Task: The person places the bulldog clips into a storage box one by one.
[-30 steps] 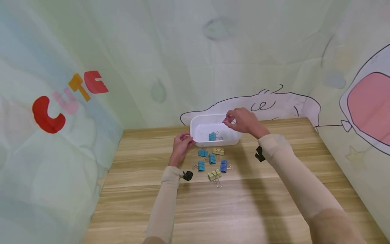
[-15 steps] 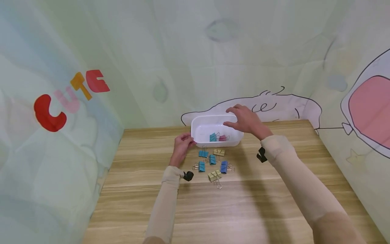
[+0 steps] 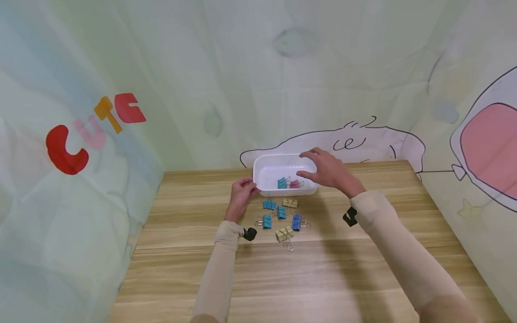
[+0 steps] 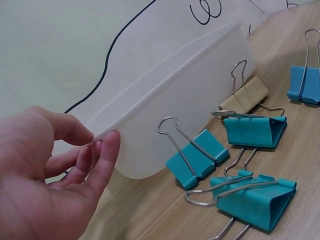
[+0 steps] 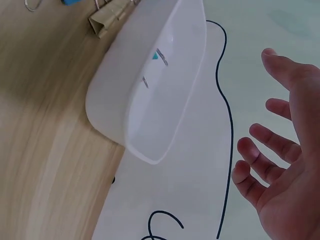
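Observation:
A white plastic bin (image 3: 264, 192) stands at the back of the table. My left hand (image 3: 241, 194) pinches its left front corner; in the left wrist view the thumb and fingertips meet at the rim. Over the bin's right end is my right hand (image 3: 329, 169), fingers spread and holding nothing. Inside the bin lie a teal binder clip (image 3: 282, 182) and a pink binder clip (image 3: 294, 184), side by side near the front wall. Teal binder clips (image 4: 197, 157), two yellowish ones (image 3: 284, 233) and a blue one (image 3: 296, 222) lie on the wood in front.
The wood-grain table (image 3: 258, 282) meets a pale printed curtain (image 3: 210, 89) right behind the bin. More curtain, with coloured letters (image 3: 66, 150), hangs at the left. A black wrist strap piece (image 3: 249, 233) sits by the left cuff.
My right hand has let go of the pink binder clip, which now lies in the bin beside the teal one. The hand has opened and shifted slightly right; the left hand keeps its place.

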Demonstrator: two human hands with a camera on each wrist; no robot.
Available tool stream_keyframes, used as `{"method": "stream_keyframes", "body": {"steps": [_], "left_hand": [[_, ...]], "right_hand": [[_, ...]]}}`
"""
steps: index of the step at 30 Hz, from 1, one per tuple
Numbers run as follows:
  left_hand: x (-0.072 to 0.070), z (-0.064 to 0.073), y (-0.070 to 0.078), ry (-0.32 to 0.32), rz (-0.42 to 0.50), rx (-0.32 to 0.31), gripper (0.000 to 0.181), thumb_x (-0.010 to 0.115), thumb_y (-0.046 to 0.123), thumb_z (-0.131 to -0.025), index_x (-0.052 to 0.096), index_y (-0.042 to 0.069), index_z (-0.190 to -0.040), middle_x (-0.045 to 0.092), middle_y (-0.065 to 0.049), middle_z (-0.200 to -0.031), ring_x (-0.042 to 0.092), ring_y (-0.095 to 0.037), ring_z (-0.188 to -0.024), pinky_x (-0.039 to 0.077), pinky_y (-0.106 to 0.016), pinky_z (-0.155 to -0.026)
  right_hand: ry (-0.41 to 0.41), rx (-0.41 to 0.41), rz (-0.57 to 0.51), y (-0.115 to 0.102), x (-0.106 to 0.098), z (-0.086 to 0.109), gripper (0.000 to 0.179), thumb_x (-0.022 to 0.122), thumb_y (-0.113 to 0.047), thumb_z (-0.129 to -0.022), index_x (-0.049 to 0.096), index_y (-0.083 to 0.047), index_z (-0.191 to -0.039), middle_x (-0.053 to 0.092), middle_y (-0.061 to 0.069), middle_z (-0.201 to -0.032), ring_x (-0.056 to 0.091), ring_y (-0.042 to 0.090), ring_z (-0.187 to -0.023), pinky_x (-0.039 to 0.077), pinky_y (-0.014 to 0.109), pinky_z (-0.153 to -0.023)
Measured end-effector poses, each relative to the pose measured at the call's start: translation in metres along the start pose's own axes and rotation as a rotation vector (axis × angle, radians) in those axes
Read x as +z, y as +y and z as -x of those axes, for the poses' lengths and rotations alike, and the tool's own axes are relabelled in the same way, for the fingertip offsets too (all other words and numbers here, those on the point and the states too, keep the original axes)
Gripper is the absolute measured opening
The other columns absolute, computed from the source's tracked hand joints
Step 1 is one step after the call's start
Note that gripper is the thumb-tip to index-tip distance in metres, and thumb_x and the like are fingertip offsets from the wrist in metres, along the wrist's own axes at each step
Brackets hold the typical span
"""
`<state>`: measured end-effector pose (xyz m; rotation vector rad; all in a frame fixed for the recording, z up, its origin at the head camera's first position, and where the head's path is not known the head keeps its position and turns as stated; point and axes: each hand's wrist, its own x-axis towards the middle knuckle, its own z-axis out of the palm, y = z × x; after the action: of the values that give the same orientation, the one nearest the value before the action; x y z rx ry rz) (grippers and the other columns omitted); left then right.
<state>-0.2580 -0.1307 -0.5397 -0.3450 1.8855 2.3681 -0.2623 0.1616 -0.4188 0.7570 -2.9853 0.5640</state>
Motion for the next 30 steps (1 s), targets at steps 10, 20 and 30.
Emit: {"method": "stream_keyframes", "body": {"steps": [10,20,30], "left_hand": [[-0.002,0.000,-0.001,-0.011,0.010,0.006,0.037,0.056,-0.007,-0.101,0.050,-0.017,-0.136,0.052,-0.037,-0.134,0.062,-0.043,-0.113,0.064,-0.027,-0.086],[0.000,0.000,-0.001,0.005,0.003,0.002,0.037,0.057,-0.006,-0.102,0.051,-0.016,-0.137,0.053,-0.036,-0.133,0.061,-0.044,-0.116,0.061,-0.035,-0.096],[-0.002,0.000,-0.002,0.001,0.017,0.013,0.037,0.056,-0.007,-0.101,0.051,-0.016,-0.136,0.053,-0.036,-0.132,0.061,-0.045,-0.114,0.063,-0.033,-0.092]], "right_hand": [[-0.002,-0.062,-0.010,-0.019,0.032,0.028,0.064,0.071,-0.052,-0.095,0.061,-0.012,-0.143,0.057,0.018,-0.142,0.060,0.039,-0.121,0.057,0.059,-0.098],[-0.065,-0.072,-0.097,-0.026,0.064,0.059,0.061,0.074,-0.048,-0.095,0.060,-0.016,-0.145,0.058,0.015,-0.142,0.059,0.036,-0.124,0.058,0.060,-0.097],[-0.085,-0.134,-0.111,-0.017,0.105,0.081,0.052,0.078,-0.039,-0.094,0.067,-0.010,-0.136,0.064,0.014,-0.135,0.061,0.033,-0.122,0.056,0.055,-0.103]]}}
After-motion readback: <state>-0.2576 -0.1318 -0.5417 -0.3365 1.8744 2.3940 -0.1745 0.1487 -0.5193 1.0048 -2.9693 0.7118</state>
